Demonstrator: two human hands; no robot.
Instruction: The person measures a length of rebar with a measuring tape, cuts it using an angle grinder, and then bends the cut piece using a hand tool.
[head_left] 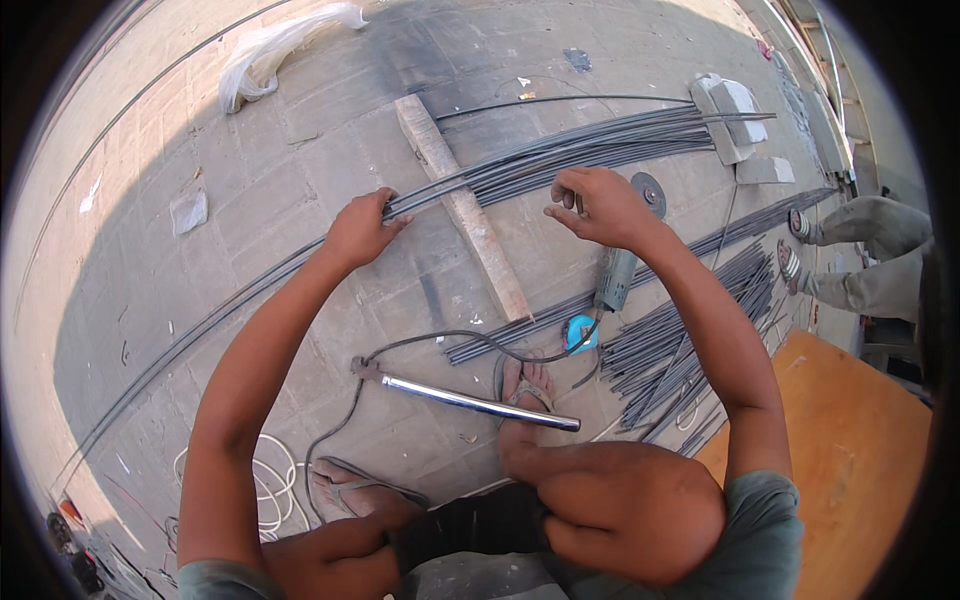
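My left hand (363,228) is closed around a few long, thin steel rods (285,262) just left of a wooden beam (470,230). The rods stretch from the lower left and pass over the beam toward a bundle of similar rods (600,145). Above the ground, below that bundle, my right hand (603,207) has loosely bent fingers, its thumb apart from them; nothing shows in it. Beneath my right wrist lies an angle grinder (617,275), its disc (649,192) partly beyond the hand. A blue tape measure (579,334) rests near the grinder's cable.
A shiny metal tube (480,402) lies before my feet, beside the black cable (440,336). Short rods (690,320) are piled at right, near an orange-brown board (830,450). Concrete blocks (738,110) stand at the far right. Another person's legs (870,255) are at the right edge.
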